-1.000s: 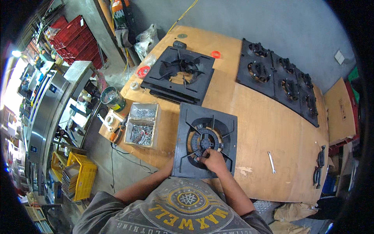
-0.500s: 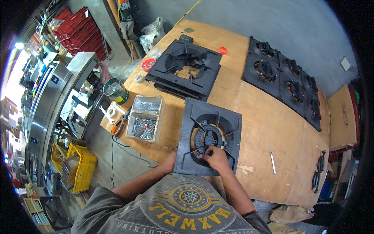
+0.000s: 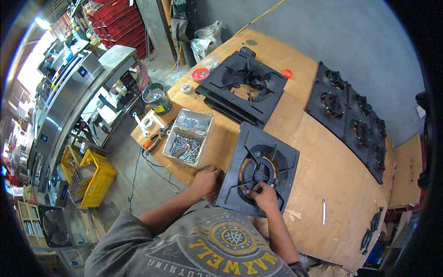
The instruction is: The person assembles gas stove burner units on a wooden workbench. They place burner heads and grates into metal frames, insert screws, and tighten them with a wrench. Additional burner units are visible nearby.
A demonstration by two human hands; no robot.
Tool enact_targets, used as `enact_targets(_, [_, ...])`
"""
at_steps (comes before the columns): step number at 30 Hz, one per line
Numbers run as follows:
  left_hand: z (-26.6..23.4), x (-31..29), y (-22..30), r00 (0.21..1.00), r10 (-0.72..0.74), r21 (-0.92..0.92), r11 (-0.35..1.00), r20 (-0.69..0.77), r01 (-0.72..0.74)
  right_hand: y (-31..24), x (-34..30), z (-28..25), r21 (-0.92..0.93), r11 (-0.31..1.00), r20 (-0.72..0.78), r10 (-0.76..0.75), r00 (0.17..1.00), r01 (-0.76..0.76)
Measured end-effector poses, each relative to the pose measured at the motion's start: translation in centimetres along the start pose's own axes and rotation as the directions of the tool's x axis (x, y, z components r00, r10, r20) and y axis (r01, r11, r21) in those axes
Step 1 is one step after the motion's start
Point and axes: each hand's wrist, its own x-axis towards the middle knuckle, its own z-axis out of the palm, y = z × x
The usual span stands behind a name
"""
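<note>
A square black cast-iron stove grate (image 3: 235, 159) lies at the table's near edge, with a round burner (image 3: 258, 171) in its middle opening. My right hand (image 3: 266, 198) reaches over the grate's near side, thumb and fingertips pinched together at the burner's near rim. Whatever lies between them is too small to make out. Left of the grate, my left hand (image 3: 208, 181) rests on the table edge, its fingers curled down and partly hidden. Beyond it stands a divided box (image 3: 203, 157) holding screws and bolts.
Farther back lie stacked black grates (image 3: 217, 85). Joined black burner plates (image 3: 341, 115) line the wall side. A wrench (image 3: 324, 212) lies at right. Orange-handled pliers (image 3: 150, 144), a green bucket (image 3: 161, 108) and a red dish of small parts (image 3: 196, 79) stand at left.
The view has swung left, so everything sits farther right in it. My left hand has come from beside the grate's corner onto the table by the box. My right hand stays at the burner.
</note>
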Motion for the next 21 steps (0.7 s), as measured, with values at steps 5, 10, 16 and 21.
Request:
enact_targets(5, [0.5, 1.8, -1.6, 0.993, 0.002, 0.037, 0.999, 0.119, -0.007, -1.3, -0.1, -0.3, -0.037, 0.964, -0.248, -0.264, 0.932, 0.263])
enact_targets(10, [1.2, 3.9, -2.1, 0.991, 0.124, 0.066, 0.990, 0.059, -0.128, -2.1, 2.7, -1.1, -0.256, 0.864, -0.420, -0.504, 0.755, 0.435])
enact_targets(16, [1.6, 6.2, -3.8, 0.959, 0.202, 0.110, 0.968, 0.199, -0.227, -1.7, 6.2, 0.0, -0.403, 0.822, -0.287, -0.531, 0.797, 0.403])
enact_targets(21, [0.9, 5.4, -3.2, 0.949, 0.266, 0.060, 0.958, 0.172, -0.279, -1.3, 6.2, 0.4, -0.424, 0.831, -0.297, -0.502, 0.812, 0.359])
